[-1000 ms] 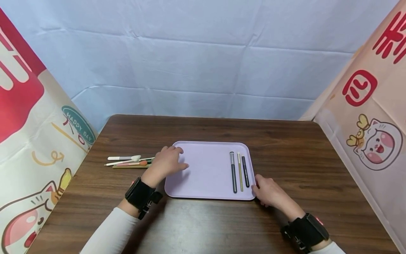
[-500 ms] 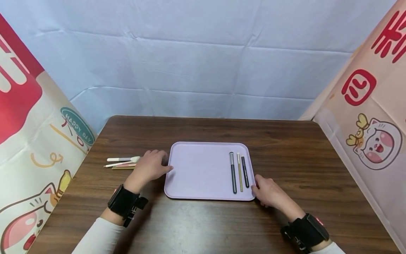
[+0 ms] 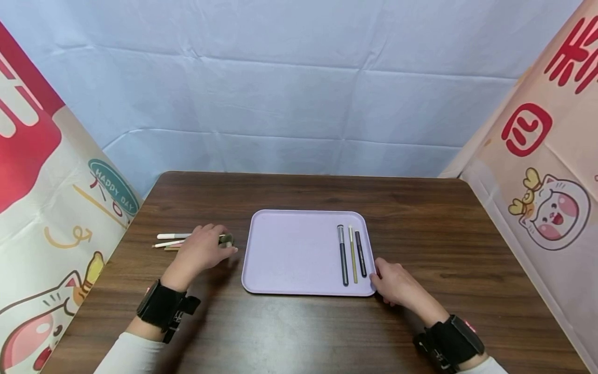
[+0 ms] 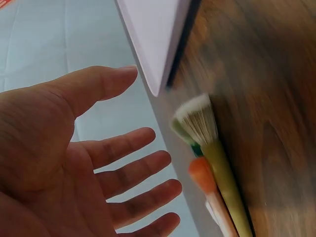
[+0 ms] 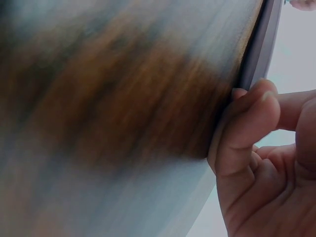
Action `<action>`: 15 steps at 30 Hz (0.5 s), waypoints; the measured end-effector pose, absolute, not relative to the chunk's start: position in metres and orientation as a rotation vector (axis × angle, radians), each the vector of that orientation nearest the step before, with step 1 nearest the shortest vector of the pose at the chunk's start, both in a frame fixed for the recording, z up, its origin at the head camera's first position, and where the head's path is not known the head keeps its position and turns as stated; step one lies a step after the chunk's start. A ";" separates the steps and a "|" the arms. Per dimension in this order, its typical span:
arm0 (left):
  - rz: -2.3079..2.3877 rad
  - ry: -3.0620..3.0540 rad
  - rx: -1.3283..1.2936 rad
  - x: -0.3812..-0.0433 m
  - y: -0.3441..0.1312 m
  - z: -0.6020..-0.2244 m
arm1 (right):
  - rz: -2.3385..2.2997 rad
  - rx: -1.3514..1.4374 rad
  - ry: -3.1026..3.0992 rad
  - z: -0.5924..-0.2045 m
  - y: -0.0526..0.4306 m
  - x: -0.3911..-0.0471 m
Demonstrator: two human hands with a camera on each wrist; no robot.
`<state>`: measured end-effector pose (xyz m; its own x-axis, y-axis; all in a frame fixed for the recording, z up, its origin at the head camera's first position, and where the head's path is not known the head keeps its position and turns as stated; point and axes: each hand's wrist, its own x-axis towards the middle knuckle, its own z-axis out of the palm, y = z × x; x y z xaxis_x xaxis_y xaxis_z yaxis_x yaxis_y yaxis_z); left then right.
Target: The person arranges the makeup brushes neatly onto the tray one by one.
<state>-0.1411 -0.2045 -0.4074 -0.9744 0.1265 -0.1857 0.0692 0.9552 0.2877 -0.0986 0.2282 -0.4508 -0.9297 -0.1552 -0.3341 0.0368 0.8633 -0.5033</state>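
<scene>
My left hand (image 3: 202, 250) is over a small pile of brushes on the table, fingers and thumb spread with nothing held. In the left wrist view, a brush with an olive handle (image 4: 224, 180) and pale bristles lies beside a brush with an orange tip (image 4: 201, 173). A white-handled tool (image 3: 172, 236) sticks out left of the hand, which hides part of the pile. My right hand (image 3: 395, 281) grips the near right corner of a lilac tray (image 3: 294, 254). On the tray's right side lie a dark grey-ended stick (image 3: 343, 257), a thin olive stick (image 3: 352, 254) and a black pen (image 3: 361, 254).
The brown wooden table (image 3: 289, 332) carries everything. A pale blue cloth (image 3: 280, 104) hangs behind it. Printed cloths stand at the left and right sides. The tray's left edge lies a short way right of the pile.
My left hand has moved left from above the tray's left edge to over the brush pile. The right hand stays at the tray's corner; the tray's contents look the same.
</scene>
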 end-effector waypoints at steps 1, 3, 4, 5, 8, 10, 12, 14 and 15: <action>0.407 2.905 0.141 -0.141 -0.207 -0.407 | -0.730 -0.085 2.669 -0.451 0.228 -0.098; 0.401 2.902 0.125 -0.140 -0.210 -0.407 | -0.731 -0.081 2.666 -0.451 0.228 -0.098; 0.400 2.903 0.117 -0.139 -0.211 -0.407 | -0.731 -0.084 2.667 -0.451 0.228 -0.098; 0.400 2.904 0.109 -0.139 -0.213 -0.407 | -0.732 -0.087 2.667 -0.451 0.228 -0.099; 0.405 2.907 0.104 -0.136 -0.218 -0.408 | -0.735 -0.096 2.669 -0.451 0.228 -0.099; 0.406 2.912 0.108 -0.134 -0.221 -0.409 | -0.733 -0.096 2.668 -0.451 0.229 -0.099; 0.405 2.917 0.114 -0.133 -0.225 -0.411 | -0.732 -0.094 2.665 -0.451 0.228 -0.099; 0.412 2.921 0.118 -0.130 -0.229 -0.413 | -0.731 -0.092 2.663 -0.451 0.228 -0.099; 0.420 2.923 0.120 -0.129 -0.231 -0.413 | -0.730 -0.090 2.662 -0.450 0.228 -0.099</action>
